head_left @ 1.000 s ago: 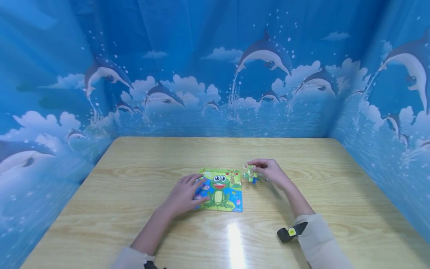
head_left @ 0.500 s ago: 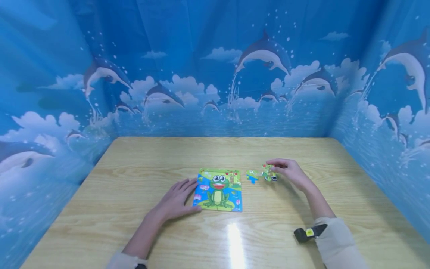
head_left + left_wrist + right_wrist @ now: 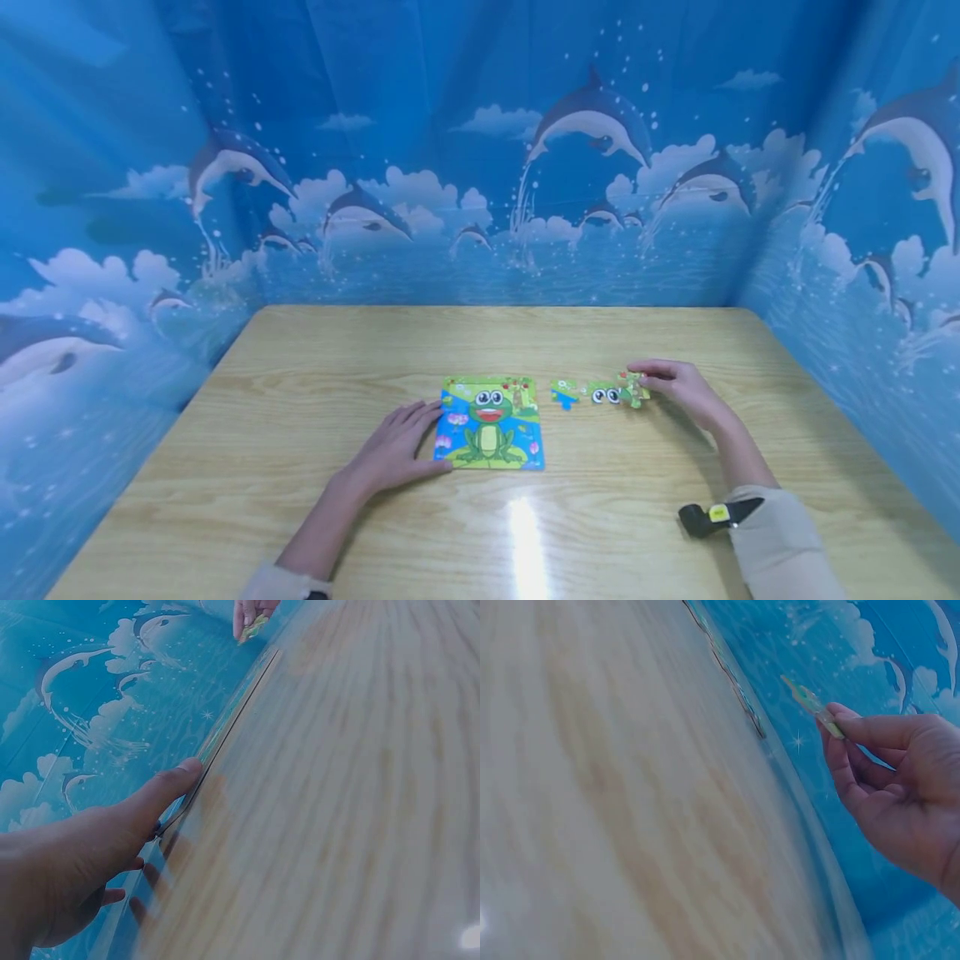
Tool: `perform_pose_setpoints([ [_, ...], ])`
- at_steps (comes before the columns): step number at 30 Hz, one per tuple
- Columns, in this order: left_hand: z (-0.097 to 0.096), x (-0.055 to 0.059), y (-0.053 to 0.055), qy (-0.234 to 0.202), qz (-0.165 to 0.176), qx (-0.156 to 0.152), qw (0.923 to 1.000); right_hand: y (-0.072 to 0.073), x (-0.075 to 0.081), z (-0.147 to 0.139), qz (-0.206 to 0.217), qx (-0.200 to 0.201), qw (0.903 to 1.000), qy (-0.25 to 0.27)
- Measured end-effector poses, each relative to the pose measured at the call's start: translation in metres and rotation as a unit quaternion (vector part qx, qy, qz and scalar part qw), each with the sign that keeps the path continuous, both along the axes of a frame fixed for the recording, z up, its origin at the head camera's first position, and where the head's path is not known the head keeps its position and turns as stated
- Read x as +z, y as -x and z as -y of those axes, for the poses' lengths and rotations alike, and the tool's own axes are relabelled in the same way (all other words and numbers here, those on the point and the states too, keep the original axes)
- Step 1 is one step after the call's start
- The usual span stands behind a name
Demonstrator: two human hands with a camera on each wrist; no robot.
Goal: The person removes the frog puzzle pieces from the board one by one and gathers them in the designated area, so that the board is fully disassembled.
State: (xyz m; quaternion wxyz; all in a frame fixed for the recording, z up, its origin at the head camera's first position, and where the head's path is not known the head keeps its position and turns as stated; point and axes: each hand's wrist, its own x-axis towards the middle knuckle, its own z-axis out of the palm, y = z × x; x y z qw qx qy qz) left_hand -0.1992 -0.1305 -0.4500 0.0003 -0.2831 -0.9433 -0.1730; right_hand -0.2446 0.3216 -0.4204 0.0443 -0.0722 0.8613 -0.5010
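Observation:
A frog picture puzzle [image 3: 489, 425] lies on the table, a green frog on blue and green ground. At its left edge rests my left hand [image 3: 392, 448], fingers extended and thumb along the near edge; the left wrist view shows the thumb [image 3: 176, 778] against the board's side. My right hand [image 3: 684, 393] pinches a green puzzle piece [image 3: 815, 709] with red spots between thumb and fingers, held up in the right wrist view. To the left of that hand lie a blue-and-green puzzle piece [image 3: 565, 395] and a piece with the frog's eyes [image 3: 604, 395], which the held piece partly overlaps in the head view.
The wooden table [image 3: 360, 350] runs back to a blue curtain [image 3: 420, 250] printed with dolphins, which also closes off both sides. A bright light reflection [image 3: 528, 542] shows on the tabletop near the front.
My right hand has moved right with the held piece, uncovering the blue-and-green piece and then the eyes piece. The left hand has drawn back from over the puzzle to its left edge.

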Motion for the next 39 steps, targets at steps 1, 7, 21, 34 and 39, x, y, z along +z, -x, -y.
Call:
perform_pose_setpoints([
  [1,0.0,0.0,0.0,-0.001,0.001,0.001,1.0,0.0,-0.001,-0.002,0.003,-0.003,1.0,-0.002],
  [7,-0.001,0.0,0.0,0.0,0.001,0.002,1.0,0.002,-0.008,-0.012,0.004,-0.001,1.0,-0.001],
  [21,-0.001,-0.001,0.0,-0.006,0.004,0.002,1.0,0.005,-0.025,-0.017,-0.036,-0.046,0.9949,-0.082],
  [34,-0.001,0.0,0.0,-0.013,0.006,0.004,0.9999,0.005,-0.033,-0.017,-0.091,-0.048,0.988,-0.115],
  [39,-0.001,0.0,-0.001,-0.013,0.009,0.006,0.9999,0.007,-0.037,-0.017,-0.112,-0.047,0.986,-0.114],
])
